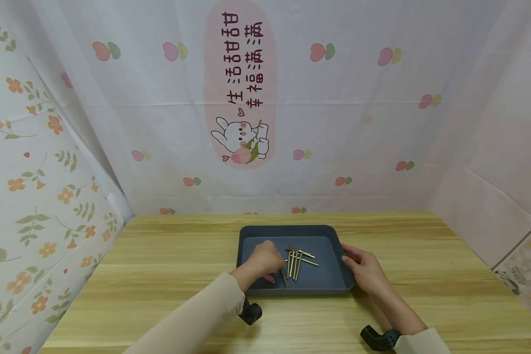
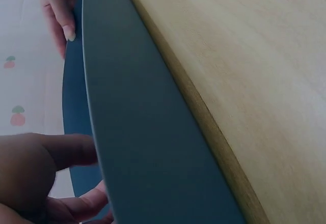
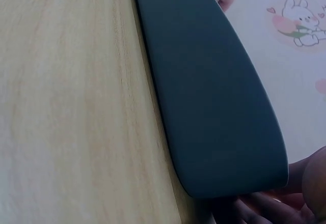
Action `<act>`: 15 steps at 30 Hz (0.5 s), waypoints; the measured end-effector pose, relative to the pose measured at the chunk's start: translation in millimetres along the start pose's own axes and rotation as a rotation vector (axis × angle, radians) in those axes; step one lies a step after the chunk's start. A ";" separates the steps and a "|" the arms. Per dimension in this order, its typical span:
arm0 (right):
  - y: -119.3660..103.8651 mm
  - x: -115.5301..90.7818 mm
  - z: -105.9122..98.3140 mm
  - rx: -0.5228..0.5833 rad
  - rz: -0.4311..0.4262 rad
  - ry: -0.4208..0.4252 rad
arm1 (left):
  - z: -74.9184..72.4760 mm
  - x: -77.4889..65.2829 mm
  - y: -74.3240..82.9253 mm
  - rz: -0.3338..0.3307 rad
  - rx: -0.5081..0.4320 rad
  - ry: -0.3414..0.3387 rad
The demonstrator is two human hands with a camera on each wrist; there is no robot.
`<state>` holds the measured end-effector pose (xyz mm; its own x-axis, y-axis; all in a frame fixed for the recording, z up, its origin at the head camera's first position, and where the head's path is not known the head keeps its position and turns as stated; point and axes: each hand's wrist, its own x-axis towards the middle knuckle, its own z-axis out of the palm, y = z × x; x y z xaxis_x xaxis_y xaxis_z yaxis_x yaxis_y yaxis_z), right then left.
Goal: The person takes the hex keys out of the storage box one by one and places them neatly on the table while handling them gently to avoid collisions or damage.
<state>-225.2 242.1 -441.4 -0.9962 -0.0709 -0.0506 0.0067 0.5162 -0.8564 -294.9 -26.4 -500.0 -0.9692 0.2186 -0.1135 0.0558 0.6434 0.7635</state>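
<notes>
A dark grey-blue tray [image 1: 332, 275] stands on the table, with several gold-coloured L-shaped hex keys [image 1: 297, 265] lying crosswise near its middle. My left hand [image 1: 265, 258] reaches down into the tray's left part. One darker, thin rod [image 1: 283, 278] slants just beside that hand, its upper end hidden by it. In the left wrist view the left hand's thumb [image 2: 74, 150] and a finger stand apart, their tips hidden behind the tray's near wall [image 2: 142, 122]. My right hand [image 1: 365, 268] grips the tray's right side, thumb over the rim, fingers outside.
The wooden table [image 1: 181, 255] spreads out on both sides of the tray. A patterned cloth [image 1: 336, 123] hangs behind the table's far edge, and a flowered cloth [image 1: 48, 196] is on the left. Each wrist carries a black camera mount [image 1: 250, 310].
</notes>
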 end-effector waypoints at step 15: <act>-1.3 -0.2 0.5 -0.027 -0.003 0.008 | -36.0 -62.6 81.8 -0.181 0.058 0.095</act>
<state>-225.0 241.0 -440.6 -0.9969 -0.0656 -0.0436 0.0014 0.5388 -0.8424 -238.3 -13.8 -407.6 -0.9828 0.0270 -0.1826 -0.1102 0.7079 0.6976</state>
